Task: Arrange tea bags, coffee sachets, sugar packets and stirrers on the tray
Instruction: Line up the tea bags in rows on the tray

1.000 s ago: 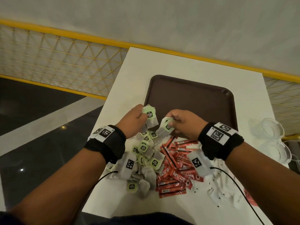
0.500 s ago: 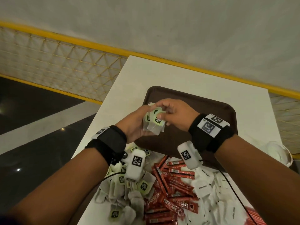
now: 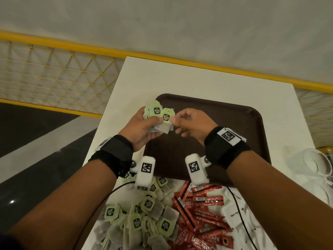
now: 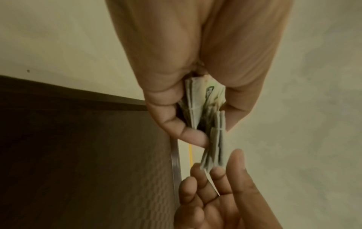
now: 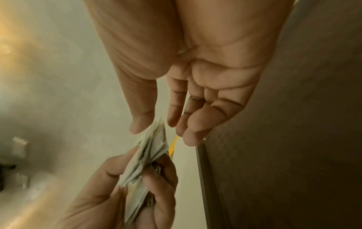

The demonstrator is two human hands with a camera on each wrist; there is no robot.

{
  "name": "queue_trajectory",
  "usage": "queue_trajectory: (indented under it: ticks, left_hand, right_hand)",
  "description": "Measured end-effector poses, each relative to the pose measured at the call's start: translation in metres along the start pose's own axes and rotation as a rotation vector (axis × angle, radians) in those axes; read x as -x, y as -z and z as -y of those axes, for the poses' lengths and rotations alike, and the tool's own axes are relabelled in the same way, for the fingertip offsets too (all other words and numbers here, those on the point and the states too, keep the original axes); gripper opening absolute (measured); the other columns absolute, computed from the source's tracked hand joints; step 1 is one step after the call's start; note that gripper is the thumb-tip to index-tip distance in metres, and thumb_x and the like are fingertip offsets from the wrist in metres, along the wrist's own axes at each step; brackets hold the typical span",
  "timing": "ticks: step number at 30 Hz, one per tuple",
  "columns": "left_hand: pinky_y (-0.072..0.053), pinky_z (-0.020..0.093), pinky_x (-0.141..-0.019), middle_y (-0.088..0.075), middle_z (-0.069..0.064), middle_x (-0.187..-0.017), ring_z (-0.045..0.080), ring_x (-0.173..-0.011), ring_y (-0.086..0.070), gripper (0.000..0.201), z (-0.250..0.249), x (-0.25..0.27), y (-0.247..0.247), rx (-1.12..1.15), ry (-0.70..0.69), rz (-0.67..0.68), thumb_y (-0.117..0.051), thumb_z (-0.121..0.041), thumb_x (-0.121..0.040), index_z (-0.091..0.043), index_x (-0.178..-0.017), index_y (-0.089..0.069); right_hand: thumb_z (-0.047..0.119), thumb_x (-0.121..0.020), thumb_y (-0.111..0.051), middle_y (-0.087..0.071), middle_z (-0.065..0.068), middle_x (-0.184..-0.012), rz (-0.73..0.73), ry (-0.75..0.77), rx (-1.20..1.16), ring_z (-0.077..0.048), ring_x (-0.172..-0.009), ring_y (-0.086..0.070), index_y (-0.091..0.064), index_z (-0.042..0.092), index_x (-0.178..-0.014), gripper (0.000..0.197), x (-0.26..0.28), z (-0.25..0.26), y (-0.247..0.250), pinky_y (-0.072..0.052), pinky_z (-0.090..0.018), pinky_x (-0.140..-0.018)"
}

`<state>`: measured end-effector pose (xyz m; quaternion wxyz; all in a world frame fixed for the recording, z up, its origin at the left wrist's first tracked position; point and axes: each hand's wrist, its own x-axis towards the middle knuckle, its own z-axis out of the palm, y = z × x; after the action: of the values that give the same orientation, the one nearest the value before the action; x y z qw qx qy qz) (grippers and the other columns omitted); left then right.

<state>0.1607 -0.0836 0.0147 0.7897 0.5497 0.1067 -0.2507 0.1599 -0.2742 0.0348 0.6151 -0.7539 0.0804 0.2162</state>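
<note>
My left hand [image 3: 150,123] grips a bundle of tea bags [image 3: 159,117] with green tags, held above the near left corner of the brown tray [image 3: 234,141]. The left wrist view shows the bundle [image 4: 214,139] squeezed between thumb and fingers of the left hand [image 4: 195,124]. My right hand [image 3: 187,123] hovers just right of it with relaxed fingers and holds nothing. Its thumb and forefinger flank the bundle's edge [image 5: 154,139] in the right wrist view. The tray bed looks bare.
On the white table [image 3: 162,78] near me lie a heap of tea bags [image 3: 144,219], red coffee sachets [image 3: 198,210] and white sugar packets [image 3: 234,217]. Clear plastic cups [image 3: 313,165] stand right of the tray. A yellow mesh railing [image 3: 63,78] runs beyond the table's left edge.
Both hands rose from the tea bag heap to above the tray's near left corner. The right hand passed its tea bag into the left hand's bundle and let go.
</note>
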Motion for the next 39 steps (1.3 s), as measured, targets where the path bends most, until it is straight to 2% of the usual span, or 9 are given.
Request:
queue_trajectory:
  ticks: [7,10,12,17,20,23,30,35,39]
  left_hand:
    - [-0.057,0.039,-0.082,-0.067,0.012,-0.120,0.028,-0.102,-0.068,0.041,0.007,-0.026,0.003,0.008,0.010,0.036,-0.061,-0.009,-0.093,-0.014,-0.131,-0.047]
    - [-0.056,0.045,-0.088,-0.066,0.013,-0.124,0.031,-0.108,-0.067,0.043,0.008,-0.042,0.007,0.029,0.027,0.011,-0.061,-0.011,-0.093,-0.015,-0.133,-0.046]
    - [-0.057,0.043,-0.084,-0.067,0.012,-0.123,0.030,-0.108,-0.067,0.040,0.007,-0.051,0.009,-0.002,0.020,-0.004,-0.060,-0.010,-0.094,-0.014,-0.132,-0.048]
    - [-0.054,0.050,-0.094,-0.065,0.016,-0.123,0.033,-0.110,-0.065,0.037,0.003,-0.069,0.008,-0.047,-0.030,-0.089,-0.061,-0.010,-0.094,-0.009,-0.129,-0.049]
    - [-0.056,0.047,-0.090,-0.067,0.015,-0.121,0.030,-0.106,-0.068,0.036,-0.001,-0.077,0.010,-0.049,-0.059,-0.101,-0.062,-0.010,-0.094,-0.007,-0.128,-0.050]
    - [-0.060,0.036,-0.076,-0.067,0.012,-0.116,0.024,-0.098,-0.070,0.025,-0.003,-0.083,0.017,-0.019,-0.068,-0.121,-0.058,-0.006,-0.095,-0.012,-0.119,-0.052]
    - [-0.059,0.030,-0.067,-0.067,0.006,-0.106,0.020,-0.092,-0.069,0.023,-0.010,-0.090,0.038,-0.036,-0.097,-0.235,-0.057,-0.003,-0.095,-0.013,-0.115,-0.051]
    - [-0.060,0.038,-0.081,-0.067,0.009,-0.112,0.026,-0.099,-0.069,0.026,-0.010,-0.088,0.050,-0.034,-0.089,-0.251,-0.057,-0.004,-0.095,-0.011,-0.119,-0.051]
    - [-0.060,0.038,-0.084,-0.068,0.010,-0.113,0.026,-0.100,-0.070,0.026,-0.008,-0.086,0.055,-0.031,-0.094,-0.231,-0.057,-0.005,-0.095,-0.010,-0.120,-0.051]
  right_hand:
    - [0.010,-0.086,-0.072,-0.068,-0.006,-0.075,-0.055,-0.018,-0.199,-0.012,-0.063,-0.063,-0.064,0.006,-0.097,0.014,-0.023,-0.021,-0.004,-0.050,-0.022,-0.058]
    - [0.009,-0.089,-0.068,-0.071,-0.004,-0.080,-0.053,-0.033,-0.173,-0.012,-0.068,-0.064,-0.068,0.012,-0.093,0.006,-0.038,-0.025,-0.001,-0.051,-0.023,-0.062]
    - [0.009,-0.090,-0.066,-0.072,-0.004,-0.083,-0.068,-0.034,-0.165,-0.013,-0.069,-0.064,-0.069,0.014,-0.092,0.006,-0.048,-0.026,-0.001,-0.052,-0.023,-0.063]
    - [0.012,-0.085,-0.073,-0.072,-0.011,-0.089,-0.136,-0.013,-0.224,-0.020,-0.076,-0.066,-0.066,0.006,-0.097,0.016,-0.067,-0.024,-0.006,-0.055,-0.028,-0.067]
    - [0.008,-0.083,-0.074,-0.070,-0.010,-0.087,-0.167,0.002,-0.261,-0.021,-0.075,-0.066,-0.063,0.009,-0.090,0.013,-0.080,-0.021,-0.009,-0.056,-0.032,-0.068]
    - [0.006,-0.086,-0.071,-0.070,-0.010,-0.086,-0.163,0.009,-0.263,-0.018,-0.071,-0.066,-0.062,0.010,-0.087,0.010,-0.090,-0.018,-0.009,-0.057,-0.032,-0.068]
    - [0.016,-0.088,-0.071,-0.068,0.000,-0.083,-0.343,-0.006,-0.082,-0.010,-0.069,-0.060,-0.065,0.020,-0.083,0.009,-0.122,-0.021,0.004,-0.049,-0.022,-0.058]
    - [0.018,-0.088,-0.071,-0.067,-0.001,-0.079,-0.372,-0.061,0.034,-0.007,-0.052,-0.056,-0.066,0.016,-0.091,0.007,-0.144,-0.023,0.000,-0.043,-0.017,-0.043]
    - [0.022,-0.086,-0.073,-0.067,0.002,-0.076,-0.385,-0.028,0.238,-0.008,-0.046,-0.054,-0.066,0.019,-0.088,0.008,-0.152,-0.024,-0.002,-0.044,-0.018,-0.048]
